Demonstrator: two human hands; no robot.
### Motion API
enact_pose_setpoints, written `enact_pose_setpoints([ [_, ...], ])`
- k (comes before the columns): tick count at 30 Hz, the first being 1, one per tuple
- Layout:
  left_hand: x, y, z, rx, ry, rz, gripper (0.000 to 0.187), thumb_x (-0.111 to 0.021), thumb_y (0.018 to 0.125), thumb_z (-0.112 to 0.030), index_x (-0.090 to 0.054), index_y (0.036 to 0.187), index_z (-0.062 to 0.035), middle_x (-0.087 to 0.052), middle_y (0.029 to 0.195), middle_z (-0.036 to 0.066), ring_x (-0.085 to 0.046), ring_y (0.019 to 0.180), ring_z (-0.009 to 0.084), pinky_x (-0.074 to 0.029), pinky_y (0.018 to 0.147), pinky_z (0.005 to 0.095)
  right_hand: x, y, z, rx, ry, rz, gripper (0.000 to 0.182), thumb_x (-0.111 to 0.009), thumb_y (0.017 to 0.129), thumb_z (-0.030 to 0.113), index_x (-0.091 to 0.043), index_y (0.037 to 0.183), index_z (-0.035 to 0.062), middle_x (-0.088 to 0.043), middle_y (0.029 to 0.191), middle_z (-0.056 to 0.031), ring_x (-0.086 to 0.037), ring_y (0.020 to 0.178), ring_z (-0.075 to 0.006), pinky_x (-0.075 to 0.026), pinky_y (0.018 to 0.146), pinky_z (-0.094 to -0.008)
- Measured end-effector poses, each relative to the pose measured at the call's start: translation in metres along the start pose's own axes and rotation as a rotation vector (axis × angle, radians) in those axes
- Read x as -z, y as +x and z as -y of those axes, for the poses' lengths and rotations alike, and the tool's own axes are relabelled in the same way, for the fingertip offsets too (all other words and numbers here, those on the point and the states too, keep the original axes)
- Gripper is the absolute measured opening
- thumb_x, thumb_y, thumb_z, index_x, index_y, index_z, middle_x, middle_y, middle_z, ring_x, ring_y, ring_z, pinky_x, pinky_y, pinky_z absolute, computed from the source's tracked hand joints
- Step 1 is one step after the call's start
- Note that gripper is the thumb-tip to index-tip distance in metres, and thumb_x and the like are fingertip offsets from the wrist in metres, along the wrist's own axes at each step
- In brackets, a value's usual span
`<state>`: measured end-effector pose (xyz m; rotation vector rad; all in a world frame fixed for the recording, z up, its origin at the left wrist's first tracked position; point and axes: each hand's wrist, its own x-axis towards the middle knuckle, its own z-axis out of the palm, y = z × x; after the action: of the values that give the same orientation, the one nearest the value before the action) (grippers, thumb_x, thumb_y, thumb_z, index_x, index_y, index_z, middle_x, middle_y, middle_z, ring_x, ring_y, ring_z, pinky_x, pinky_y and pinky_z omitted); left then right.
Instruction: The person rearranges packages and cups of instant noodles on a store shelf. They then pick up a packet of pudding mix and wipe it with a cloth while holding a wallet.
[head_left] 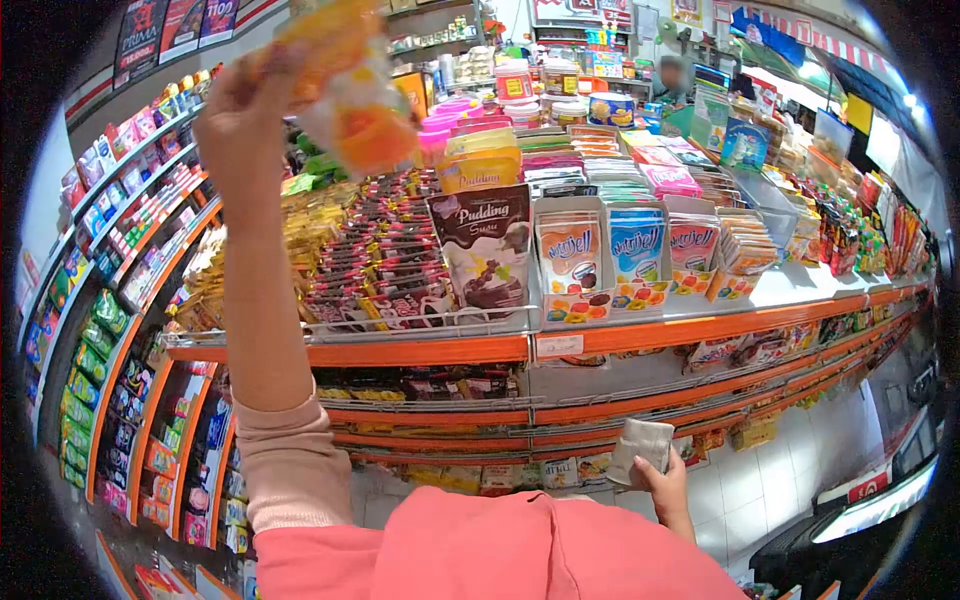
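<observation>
Orange-edged shop shelving [430,349] spans the centre. Upper left, an orange-and-yellow plastic packet [370,130] is gripped by the closed left hand [240,110]; lower right, a folded grey cloth [643,447] is clasped by the curled right hand [668,485]. Through a low swing, the brown pudding pouch [487,250] could be toppled.

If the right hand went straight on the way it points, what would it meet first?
Probably the orange-edged shelving: the right hand, holding a folded grey cloth, points up and slightly left in the picture towards it. Depth is unclear, so which tier comes first can't be told.
</observation>
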<state>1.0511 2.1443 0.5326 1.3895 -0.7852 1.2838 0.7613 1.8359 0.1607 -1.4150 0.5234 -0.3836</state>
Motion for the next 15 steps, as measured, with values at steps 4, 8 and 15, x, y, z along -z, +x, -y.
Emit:
enact_pose_setpoints([
  [4, 0.044, -0.033, -0.020, 0.198, -0.172, -0.189, 0.039, -0.071, 0.081, -0.029, -0.061, 0.106, -0.0015, -0.064, 0.097, 0.008, -0.062, 0.084, 0.0138, -0.051, 0.074, 0.0259, -0.014, 0.020, 0.024, 0.120, 0.005, 0.263, 0.043, -0.073, 0.076, 0.010, -0.056, 0.114, 0.0004, -0.062, 0.105, -0.0078, -0.059, 0.094, -0.0152, -0.049, 0.082, -0.0314],
  [8, 0.074, -0.155, -0.046, 0.956, -0.349, -0.107, 0.031, -0.056, 0.092, -0.031, -0.052, 0.105, -0.0033, -0.060, 0.112, 0.016, -0.062, 0.098, 0.0263, -0.052, 0.084, 0.0357, -0.061, 0.029, 0.090, 0.543, -0.011, 0.613, 0.044, -0.063, 0.076, -0.003, -0.058, 0.119, 0.0048, -0.056, 0.126, -0.0123, -0.049, 0.122, -0.0257, -0.039, 0.098, -0.0369],
  [15, 0.039, -0.335, -0.109, 1.404, -0.676, -0.016, 0.026, -0.041, 0.099, -0.023, -0.045, 0.119, -0.0068, -0.055, 0.119, 0.013, -0.057, 0.107, 0.0207, -0.047, 0.092, 0.0346, -0.131, 0.018, 0.110, 1.150, -0.498, 0.666, 0.061, -0.067, 0.065, 0.010, -0.056, 0.124, 0.0126, -0.050, 0.134, -0.0096, -0.048, 0.124, -0.0292, -0.039, 0.098, -0.0428],
])
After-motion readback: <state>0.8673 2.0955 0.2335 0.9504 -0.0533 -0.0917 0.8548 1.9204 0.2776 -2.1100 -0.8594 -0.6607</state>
